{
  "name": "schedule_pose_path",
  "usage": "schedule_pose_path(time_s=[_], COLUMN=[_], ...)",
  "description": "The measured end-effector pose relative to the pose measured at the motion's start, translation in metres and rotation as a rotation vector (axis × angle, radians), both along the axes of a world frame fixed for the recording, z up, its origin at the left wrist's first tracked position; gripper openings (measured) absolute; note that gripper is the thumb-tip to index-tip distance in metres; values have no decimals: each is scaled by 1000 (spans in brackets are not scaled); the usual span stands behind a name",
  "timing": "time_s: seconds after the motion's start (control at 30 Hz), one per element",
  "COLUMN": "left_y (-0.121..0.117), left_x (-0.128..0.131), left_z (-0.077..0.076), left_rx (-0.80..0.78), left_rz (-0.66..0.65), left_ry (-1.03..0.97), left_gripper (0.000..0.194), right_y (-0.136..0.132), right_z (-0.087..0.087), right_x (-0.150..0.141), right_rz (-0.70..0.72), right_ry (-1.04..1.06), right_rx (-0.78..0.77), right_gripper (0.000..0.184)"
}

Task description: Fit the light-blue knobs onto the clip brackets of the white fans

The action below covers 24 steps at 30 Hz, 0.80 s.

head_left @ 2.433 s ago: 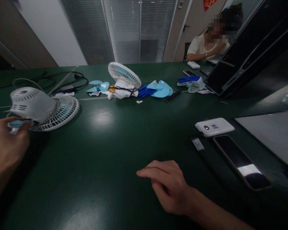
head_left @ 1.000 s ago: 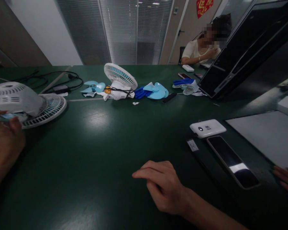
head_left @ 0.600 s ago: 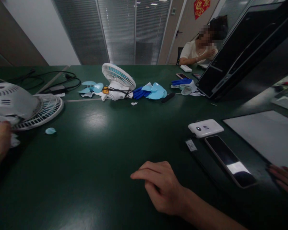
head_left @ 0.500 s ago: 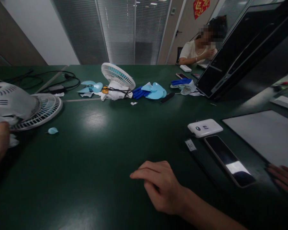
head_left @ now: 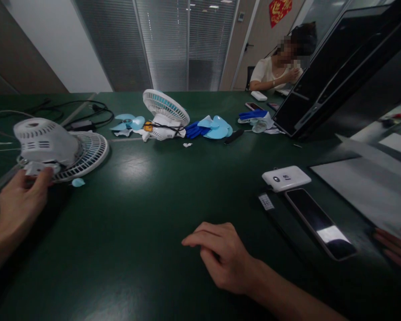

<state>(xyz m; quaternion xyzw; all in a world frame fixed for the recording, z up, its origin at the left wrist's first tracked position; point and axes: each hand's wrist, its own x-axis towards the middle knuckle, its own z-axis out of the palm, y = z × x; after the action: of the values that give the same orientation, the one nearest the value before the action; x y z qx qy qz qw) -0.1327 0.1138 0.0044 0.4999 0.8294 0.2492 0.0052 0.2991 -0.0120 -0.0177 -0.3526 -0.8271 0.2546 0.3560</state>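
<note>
My left hand (head_left: 22, 203) is low at the left, its thumb and fingers pinching a white part (head_left: 42, 168) on the near side of the fan (head_left: 50, 142). From those fingertips the fan lies away from me and to the right: the rounded housing is just beyond them, and the cage (head_left: 92, 154) spreads rightward, low against the table (head_left: 137, 227). Its long axis, housing to cage, runs mostly left to right across me. Just right of my thumb, at the cage's near edge, is a small blue bit (head_left: 78, 182), longer side to side; whether it touches the cage I cannot tell. Well beyond, near mid-table, leans a second fan (head_left: 165, 116). My right hand (head_left: 222, 256) rests nearer me, fingers loosely curled and pinching nothing that I can see, well apart from the fan; the left is clearly the nearer. Right of it lie a white device (head_left: 286, 178) and a phone (head_left: 321, 223), then another person's hand (head_left: 392, 247) at the edge.
</note>
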Motion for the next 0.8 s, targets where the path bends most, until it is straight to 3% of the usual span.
schedule_pose_path(time_s=[0.1,0.27,0.53,0.67,0.8], left_y=[-12,-35,-74,-96,-110], left_x=[23,88,180,212,229], left_z=[1,5,-12,-12,-10], left_rx=[-46,-86,-80,-122,-174], left_rz=[-103,-361,-708,-863,-903], left_ry=[-138,-301,-395,-424,-510], left_gripper=[53,47,31,23,21], right_y=[0,0,1,-2,-11], right_z=[-1,0,2,-1,-3], right_x=[0,-2,-3,-7,-10], right_rz=[1,-3,-18,-104,-181], right_ry=[8,1,-95,-150,-289], right_rx=[-6,-28,-72,49,194], right_gripper=[39,39,42,31,20])
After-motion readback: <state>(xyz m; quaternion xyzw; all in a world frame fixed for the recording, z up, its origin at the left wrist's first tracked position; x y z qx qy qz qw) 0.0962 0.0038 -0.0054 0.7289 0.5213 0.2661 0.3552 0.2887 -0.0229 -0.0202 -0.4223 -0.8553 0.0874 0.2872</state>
